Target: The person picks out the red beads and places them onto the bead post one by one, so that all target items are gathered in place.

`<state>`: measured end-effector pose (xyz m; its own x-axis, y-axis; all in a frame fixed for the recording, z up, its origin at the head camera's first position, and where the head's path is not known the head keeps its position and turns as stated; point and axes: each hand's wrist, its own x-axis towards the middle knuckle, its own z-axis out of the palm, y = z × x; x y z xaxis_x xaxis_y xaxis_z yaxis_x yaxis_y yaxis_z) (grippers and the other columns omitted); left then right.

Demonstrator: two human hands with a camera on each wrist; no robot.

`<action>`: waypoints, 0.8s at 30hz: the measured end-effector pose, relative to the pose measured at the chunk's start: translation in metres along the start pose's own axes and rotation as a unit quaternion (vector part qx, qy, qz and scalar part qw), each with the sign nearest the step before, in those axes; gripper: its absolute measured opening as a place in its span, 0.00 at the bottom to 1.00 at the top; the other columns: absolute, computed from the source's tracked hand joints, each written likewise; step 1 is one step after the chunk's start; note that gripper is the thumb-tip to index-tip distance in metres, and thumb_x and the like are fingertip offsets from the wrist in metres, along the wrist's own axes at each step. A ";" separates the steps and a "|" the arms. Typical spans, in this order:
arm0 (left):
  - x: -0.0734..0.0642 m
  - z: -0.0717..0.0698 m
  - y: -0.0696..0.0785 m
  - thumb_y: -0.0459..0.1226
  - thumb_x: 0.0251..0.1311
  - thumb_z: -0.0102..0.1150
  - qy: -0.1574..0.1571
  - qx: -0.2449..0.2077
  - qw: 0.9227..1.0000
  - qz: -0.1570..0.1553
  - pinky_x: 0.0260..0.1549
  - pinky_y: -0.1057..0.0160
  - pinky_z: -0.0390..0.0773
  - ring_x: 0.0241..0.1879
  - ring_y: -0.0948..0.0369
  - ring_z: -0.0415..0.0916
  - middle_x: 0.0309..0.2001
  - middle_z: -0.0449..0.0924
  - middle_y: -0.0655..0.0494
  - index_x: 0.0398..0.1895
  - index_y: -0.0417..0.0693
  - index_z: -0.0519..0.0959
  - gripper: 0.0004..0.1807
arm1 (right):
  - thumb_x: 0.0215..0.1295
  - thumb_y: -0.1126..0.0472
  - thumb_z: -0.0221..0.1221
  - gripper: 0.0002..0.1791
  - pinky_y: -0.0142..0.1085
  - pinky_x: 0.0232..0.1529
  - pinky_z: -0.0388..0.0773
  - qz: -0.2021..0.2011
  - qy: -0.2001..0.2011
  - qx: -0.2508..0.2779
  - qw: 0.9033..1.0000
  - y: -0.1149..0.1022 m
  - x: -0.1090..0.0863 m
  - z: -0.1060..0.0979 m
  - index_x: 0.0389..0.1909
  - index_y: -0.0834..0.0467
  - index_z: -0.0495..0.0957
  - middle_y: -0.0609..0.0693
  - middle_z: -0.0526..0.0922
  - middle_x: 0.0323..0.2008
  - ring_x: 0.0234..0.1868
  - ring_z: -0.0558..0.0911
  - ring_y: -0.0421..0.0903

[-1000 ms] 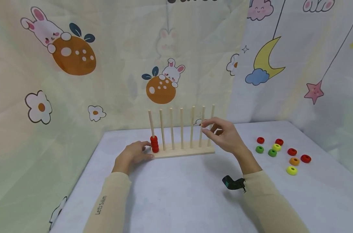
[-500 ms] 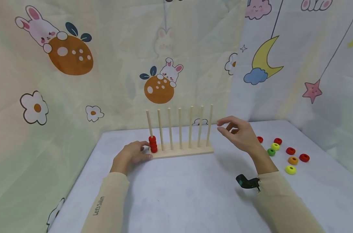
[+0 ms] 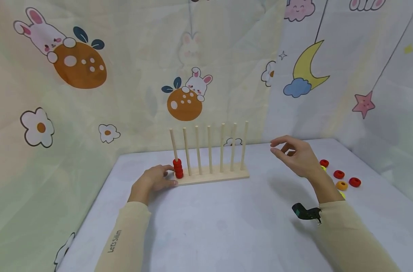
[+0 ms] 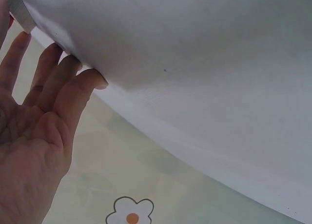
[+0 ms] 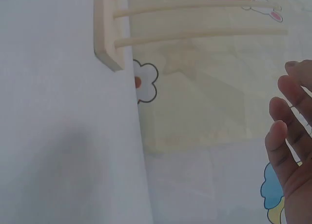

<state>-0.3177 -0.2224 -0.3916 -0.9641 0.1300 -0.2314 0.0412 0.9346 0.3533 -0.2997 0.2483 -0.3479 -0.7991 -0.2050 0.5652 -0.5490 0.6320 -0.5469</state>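
Note:
A wooden peg rack (image 3: 211,176) stands on the table, with a row of upright pegs along its base. Several red beads (image 3: 178,169) are stacked on its leftmost peg. My left hand (image 3: 153,179) holds the rack's left end between thumb and fingers. In the left wrist view, a fingertip touches the end of the wooden base (image 4: 22,16), and the other fingers rest against the table. My right hand (image 3: 296,156) hovers to the right of the rack, fingers loosely bent and nothing between them. In the right wrist view, the rack's end (image 5: 109,58) is apart from that hand.
Loose beads lie on the table's right side, partly hidden by my right arm: red beads (image 3: 354,182), an orange bead (image 3: 342,185) and yellow ones. A printed cloth (image 3: 131,94) with rabbits and flowers hangs behind the table (image 3: 223,226).
My right hand has moved right, away from the pegs toward the loose beads, and now covers the green ones. The left hand stays at the rack's end.

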 end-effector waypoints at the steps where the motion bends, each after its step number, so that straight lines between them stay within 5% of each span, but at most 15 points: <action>1: 0.000 0.000 0.000 0.52 0.61 0.70 0.000 -0.001 1.000 -0.002 0.63 0.34 0.70 0.68 0.42 0.69 0.66 0.76 0.41 0.75 0.57 0.69 0.39 | 0.69 0.60 0.67 0.12 0.28 0.28 0.77 0.001 0.001 -0.004 1.000 0.002 -0.002 -0.002 0.51 0.51 0.84 0.47 0.86 0.44 0.30 0.79 0.40; 24: 0.001 0.000 0.001 0.52 0.61 0.71 0.001 0.001 1.000 -0.007 0.63 0.33 0.70 0.67 0.41 0.69 0.66 0.76 0.42 0.75 0.57 0.69 0.40 | 0.70 0.58 0.66 0.13 0.32 0.22 0.73 0.081 0.009 -0.036 0.996 0.042 -0.043 -0.048 0.53 0.50 0.82 0.38 0.85 0.35 0.30 0.80 0.37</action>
<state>-0.3183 -0.2217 -0.3911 -0.9649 0.1158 -0.2356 0.0273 0.9369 0.3486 -0.2762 0.3193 -0.3658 -0.8712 -0.0831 0.4838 -0.3933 0.7079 -0.5867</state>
